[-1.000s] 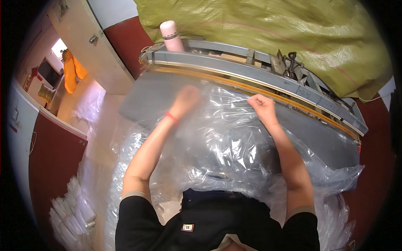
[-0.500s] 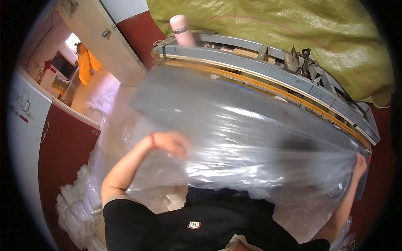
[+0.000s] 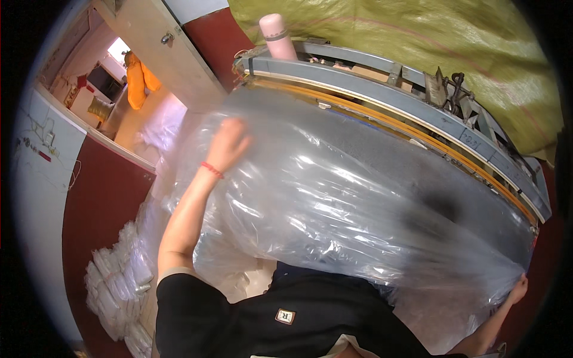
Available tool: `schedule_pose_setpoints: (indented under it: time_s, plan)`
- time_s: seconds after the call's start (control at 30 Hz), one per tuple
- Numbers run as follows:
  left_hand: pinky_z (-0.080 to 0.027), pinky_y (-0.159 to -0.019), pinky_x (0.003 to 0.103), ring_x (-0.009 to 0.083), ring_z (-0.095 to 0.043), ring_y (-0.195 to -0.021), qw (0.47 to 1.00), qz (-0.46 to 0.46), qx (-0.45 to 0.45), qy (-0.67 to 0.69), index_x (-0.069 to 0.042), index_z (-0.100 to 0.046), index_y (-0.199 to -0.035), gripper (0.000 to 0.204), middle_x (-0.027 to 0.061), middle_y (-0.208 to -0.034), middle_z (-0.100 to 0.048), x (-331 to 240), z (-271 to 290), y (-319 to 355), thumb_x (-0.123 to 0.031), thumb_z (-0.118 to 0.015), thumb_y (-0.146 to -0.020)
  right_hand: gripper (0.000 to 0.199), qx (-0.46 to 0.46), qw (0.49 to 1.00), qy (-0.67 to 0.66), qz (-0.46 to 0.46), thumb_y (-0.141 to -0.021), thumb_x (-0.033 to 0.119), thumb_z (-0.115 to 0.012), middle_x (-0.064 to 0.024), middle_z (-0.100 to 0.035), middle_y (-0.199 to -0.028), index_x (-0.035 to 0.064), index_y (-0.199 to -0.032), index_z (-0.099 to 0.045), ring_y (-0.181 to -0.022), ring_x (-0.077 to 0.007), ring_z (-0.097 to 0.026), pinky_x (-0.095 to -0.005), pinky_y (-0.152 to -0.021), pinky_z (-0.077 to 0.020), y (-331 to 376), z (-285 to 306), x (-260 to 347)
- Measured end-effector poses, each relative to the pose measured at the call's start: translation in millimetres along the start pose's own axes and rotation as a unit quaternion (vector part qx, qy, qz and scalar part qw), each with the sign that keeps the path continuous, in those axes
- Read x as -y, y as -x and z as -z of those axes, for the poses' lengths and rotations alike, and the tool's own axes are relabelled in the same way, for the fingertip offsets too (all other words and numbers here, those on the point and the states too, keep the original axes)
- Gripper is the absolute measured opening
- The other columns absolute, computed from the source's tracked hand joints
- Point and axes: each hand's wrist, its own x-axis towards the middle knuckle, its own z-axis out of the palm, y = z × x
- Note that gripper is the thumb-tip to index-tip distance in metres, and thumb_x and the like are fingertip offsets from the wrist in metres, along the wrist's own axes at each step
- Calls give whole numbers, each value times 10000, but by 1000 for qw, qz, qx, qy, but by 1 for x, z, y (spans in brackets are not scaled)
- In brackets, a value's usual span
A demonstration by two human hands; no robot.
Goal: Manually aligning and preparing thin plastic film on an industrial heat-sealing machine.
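While the left hand [image 3: 230,143] presses flat, fingers apart, on the clear plastic sheet [image 3: 334,203] at upper left, the right hand [image 3: 518,290] grips its lower-right corner.

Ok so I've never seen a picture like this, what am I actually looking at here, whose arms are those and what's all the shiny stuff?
The picture comes from a wide camera worn on a person's head, looking down, so the edges bend. The arms are that person's own. The shiny stuff is a big clear plastic sheet spread in front of them over a grey machine table with a long yellow strip along it. The left hand, with a red band at the wrist, is pressed against the sheet up high. The right hand grips the sheet's edge far out at the lower right. A pink bottle stands on the machine, and a yellow-green tarp hangs behind.
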Motion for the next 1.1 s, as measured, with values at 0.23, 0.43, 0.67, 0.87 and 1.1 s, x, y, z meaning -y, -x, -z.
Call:
schedule_pose_setpoints:
  time_s: [0.23,0.43,0.67,0.87,1.1]
  plan:
    - [-346,-910,400,348,-411,-1052,991,58,115,28,-83,-480,-1144,384,122,-1239,-422,18,-23,24,-96,-479,-760,442,16,999,-37,-15,-820,418,-480,-149,-603,-927,29,-1004,-581,-843,-241,-545,-318,-762,-402,9,5,5]
    - [-367,-852,405,256,-447,-997,987,56,144,-46,-123,-531,-1121,316,39,-1215,-466,17,-28,6,-170,-480,-813,375,-9,982,-180,-57,-817,347,-527,-87,-603,-958,29,-1006,-594,-860,-185,-540,-295,-772,-412,20,22,6]
    - [-393,-796,412,279,-467,-963,997,31,31,-58,-83,-600,-910,256,69,-1039,-549,16,-47,-21,-252,-581,-719,373,-58,925,-347,-145,-815,315,-544,-62,-577,-1044,52,-1078,-567,-915,-173,-528,-288,-825,-398,57,69,23]
    - [-404,-751,359,269,-494,-912,996,64,-44,45,-55,-603,-797,189,63,-919,-573,21,-60,-35,-165,-659,-653,370,-79,949,-284,-108,-800,327,-558,-69,-573,-1036,49,-1042,-589,-940,-175,-507,-274,-860,-372,51,81,-33]
    - [-401,-718,288,199,-520,-771,978,89,8,188,-23,-578,-823,103,80,-747,-551,31,-78,-49,-97,-579,-751,405,-48,874,-438,-203,-793,367,-548,-60,-572,-979,25,-1007,-589,-886,-170,-517,-286,-779,-411,47,69,8]
